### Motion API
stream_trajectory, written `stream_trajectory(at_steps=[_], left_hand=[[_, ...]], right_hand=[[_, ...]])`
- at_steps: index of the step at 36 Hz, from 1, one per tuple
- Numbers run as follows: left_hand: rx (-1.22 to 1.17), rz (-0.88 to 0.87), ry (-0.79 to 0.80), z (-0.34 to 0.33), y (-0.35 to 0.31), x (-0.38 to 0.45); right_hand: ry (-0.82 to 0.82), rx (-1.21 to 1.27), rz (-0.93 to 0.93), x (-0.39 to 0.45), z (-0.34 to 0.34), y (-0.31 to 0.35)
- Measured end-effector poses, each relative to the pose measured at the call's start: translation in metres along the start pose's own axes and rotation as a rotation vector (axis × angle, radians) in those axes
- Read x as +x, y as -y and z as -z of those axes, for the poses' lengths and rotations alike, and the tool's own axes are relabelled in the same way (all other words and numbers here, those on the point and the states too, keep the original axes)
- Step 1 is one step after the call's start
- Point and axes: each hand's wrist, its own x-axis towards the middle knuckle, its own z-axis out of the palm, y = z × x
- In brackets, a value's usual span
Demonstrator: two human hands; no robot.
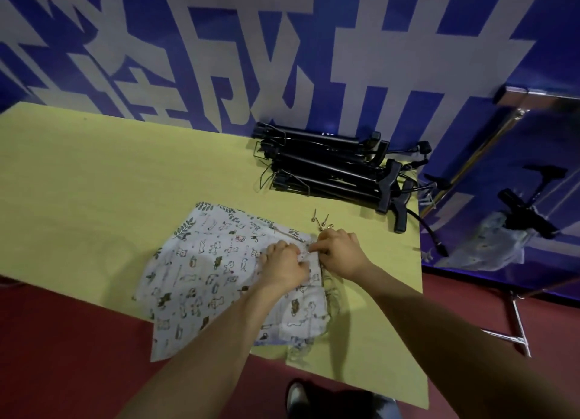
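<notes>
A white printed cloth (204,271) with small cartoon figures and a leaf border lies spread on the yellow table (94,183); its near corner hangs over the front edge. My left hand (284,266) rests on the cloth's right side with fingers curled, pinching the fabric. My right hand (340,253) meets it at the cloth's right edge, its fingertips pinching the fabric or something small there; what it pinches is hidden. A few small metal pins (320,220) lie just beyond my right hand.
A stack of black clip hangers (335,170) lies at the table's far right. A blue wall with large white lettering stands behind. A metal rack (518,321) with a hanger and cloth stands at the right. Red floor and my shoe (298,396) are below.
</notes>
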Motion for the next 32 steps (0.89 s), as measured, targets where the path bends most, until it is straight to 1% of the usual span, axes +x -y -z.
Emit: stream_trajectory(at_steps=[4, 8, 15, 17, 20, 23, 25, 27, 30, 32], left_hand=[[-0.042, -0.022, -0.006, 0.002, -0.002, 0.0], [-0.09, -0.07, -0.061, 0.009, -0.004, -0.001], [-0.147, -0.17, -0.264, 0.03, -0.009, -0.002], [-0.168, -0.206, -0.326, 0.038, -0.01, -0.002], [-0.221, -0.252, -0.382, 0.052, -0.011, 0.0], [-0.243, -0.277, -0.467, 0.068, -0.013, 0.0], [-0.195, -0.324, -0.553, 0.08, -0.016, 0.001], [-0.166, -0.361, -0.585, 0.093, -0.019, 0.002], [-0.171, -0.398, -0.573, 0.107, -0.021, 0.005], [-0.215, -0.411, -0.548, 0.111, -0.021, 0.007]], right_hand=[[-0.018, 0.044, 0.006, 0.001, 0.008, -0.001], [-0.032, 0.141, 0.008, 0.002, 0.019, 0.002], [-0.141, 0.162, 0.043, 0.004, 0.042, 0.01], [-0.211, 0.264, 0.021, 0.006, 0.046, 0.014], [-0.338, 0.537, -0.022, 0.008, 0.057, 0.022], [-0.382, 0.819, -0.121, 0.009, 0.072, 0.037], [-0.424, 0.86, -0.13, 0.012, 0.079, 0.045], [-0.487, 0.888, -0.159, 0.017, 0.086, 0.05], [-0.554, 0.928, -0.221, 0.022, 0.096, 0.058], [-0.511, 0.987, -0.218, 0.024, 0.102, 0.064]])
